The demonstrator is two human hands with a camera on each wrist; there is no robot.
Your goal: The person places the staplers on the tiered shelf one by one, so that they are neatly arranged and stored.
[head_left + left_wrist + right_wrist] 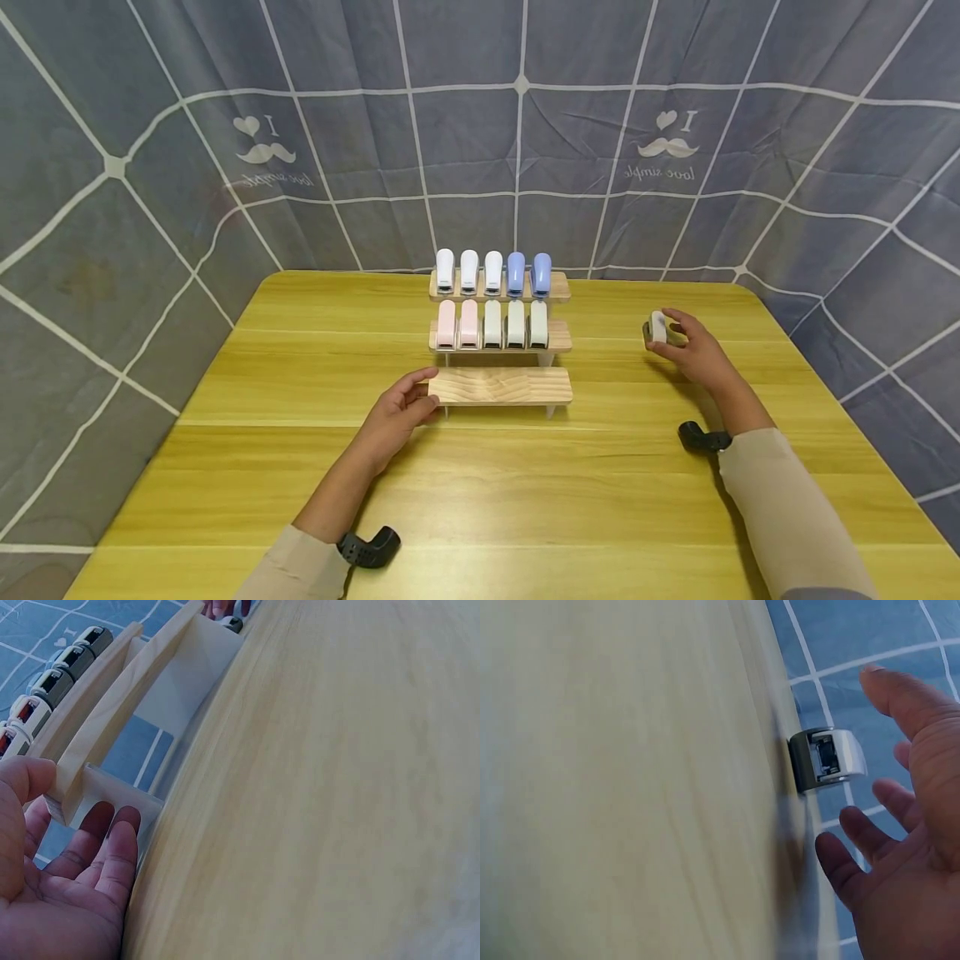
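Observation:
My left hand (397, 412) is at the left end of the lowest board of a stepped wooden display rack (501, 386), holding that end between thumb and fingers. In the left wrist view, fingers curl beneath the board (112, 712) beside its clear leg. Off to the right, a small white-topped stapler (838, 759) with a dark base sits on the table. My right hand (693, 350) is spread around it; the right wrist view shows the thumb and fingers apart from it. The upper boards carry white staplers (468, 271), blue staplers (541, 275), pink staplers (446, 323) and pale grey-green staplers (515, 323).
The wooden table (300, 492) extends around the rack. A grey curtain with white grid lines (465, 142) hangs behind and along both sides. Each wrist wears a black strap device, the left one (370, 548) and the right one (703, 437).

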